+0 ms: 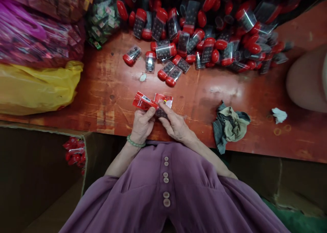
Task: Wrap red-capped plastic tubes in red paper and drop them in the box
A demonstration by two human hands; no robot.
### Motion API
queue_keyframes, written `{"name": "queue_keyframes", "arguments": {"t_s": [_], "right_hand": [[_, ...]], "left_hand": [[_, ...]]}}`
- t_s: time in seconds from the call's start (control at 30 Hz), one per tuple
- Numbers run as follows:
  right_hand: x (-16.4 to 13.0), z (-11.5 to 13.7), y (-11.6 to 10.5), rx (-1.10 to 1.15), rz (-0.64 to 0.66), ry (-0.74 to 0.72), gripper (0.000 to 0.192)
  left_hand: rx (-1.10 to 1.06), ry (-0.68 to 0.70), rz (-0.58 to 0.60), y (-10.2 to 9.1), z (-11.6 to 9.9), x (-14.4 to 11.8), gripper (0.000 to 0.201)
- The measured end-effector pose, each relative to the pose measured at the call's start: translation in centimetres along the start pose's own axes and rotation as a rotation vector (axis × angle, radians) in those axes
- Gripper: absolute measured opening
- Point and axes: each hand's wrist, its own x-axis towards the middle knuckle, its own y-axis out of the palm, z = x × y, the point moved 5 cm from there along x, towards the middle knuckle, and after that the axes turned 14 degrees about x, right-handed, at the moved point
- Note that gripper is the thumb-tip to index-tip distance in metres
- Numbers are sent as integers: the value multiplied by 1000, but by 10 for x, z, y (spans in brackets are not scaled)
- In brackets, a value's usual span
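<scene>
**Red wrapper being fitted at the tabletop edge**

At the far left a yellow bag [35, 88] lies on the tabletop [114, 100], with pink and dark packets [38, 31] heaped behind it. Below the edge, a cardboard box [85, 151] is seen with red packs [74, 151] inside it.

The left hand [141, 125], with a green bead bracelet [135, 143] at the wrist, is closed on a red wrapper [143, 101] with a barcode; the thumb is laid across its lower edge. Just beside it, the right hand [175, 125] is closed on a small dark case [160, 113], which is largely hidden between the two hands, and a forefinger is pressed toward a white-and-red card [165, 100] that touches the wrapper. The work is thus held just above the near edge of the tabletop, in front of the body.

It is judged that the wrapper is being put around the case. For that to be done well, the wrapper should be kept flat and square to the case, the pinch kept near the corners so the print is not creased, and the case steadied by the right fingers while the left ones guide.

Behind, a heap of red-capped clear cases [204, 38] is spread across the tabletop. To the right lie a crumpled cloth [230, 124] and a white scrap [279, 115].
</scene>
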Motion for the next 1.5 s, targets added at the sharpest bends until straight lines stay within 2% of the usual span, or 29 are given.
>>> {"name": "queue_keyframes", "arguments": {"t_s": [0.13, 0.2, 0.27, 0.37, 0.47, 0.57, 0.63, 0.8, 0.93, 1.03, 1.17, 1.33, 1.4, 1.5], "right_hand": [[-2, -8, 5, 263, -13, 170, 52], [-2, -8, 5, 298, -23, 208, 52], [1, -4, 3, 197, -36, 163, 51], [6, 5, 0, 23, -50, 16, 51], [7, 10, -1, -13, -57, -96, 52], [5, 7, 1, 9, -70, -113, 51], [4, 3, 1, 107, -88, -49, 50], [5, -10, 1, 574, -100, 225, 52], [8, -17, 3, 727, -62, 290, 56], [10, -17, 4, 635, -49, 244, 56], [13, -9, 1, 300, -80, 77, 51], [16, 1, -1, 15, -62, -150, 53], [16, 1, -1, -3, -47, -139, 52], [14, -6, 0, 186, -57, 21, 52]], "left_hand": [[-13, -46, 67, 5, 0, -1, 38], [16, -55, 90, 6, -2, -1, 37], [28, -30, 72, 4, -4, -1, 35], [7, 18, 36, 2, -7, 0, 34], [-43, 9, -7, 1, -7, 1, 39], [-89, -27, -40, 4, -8, 1, 42], [-108, -33, -11, 7, -10, 0, 40], [-72, -59, 142, 15, -16, -3, 35], [-31, -60, 179, 16, -19, -3, 34], [-42, -52, 131, 13, -20, 0, 31], [-187, -23, -8, 4, -19, 4, 32], [-215, -21, 4, 2, -16, 9, 32], [-200, -18, 20, 4, -16, 11, 34], [-165, -15, 95, 10, -17, 9, 33]]}}
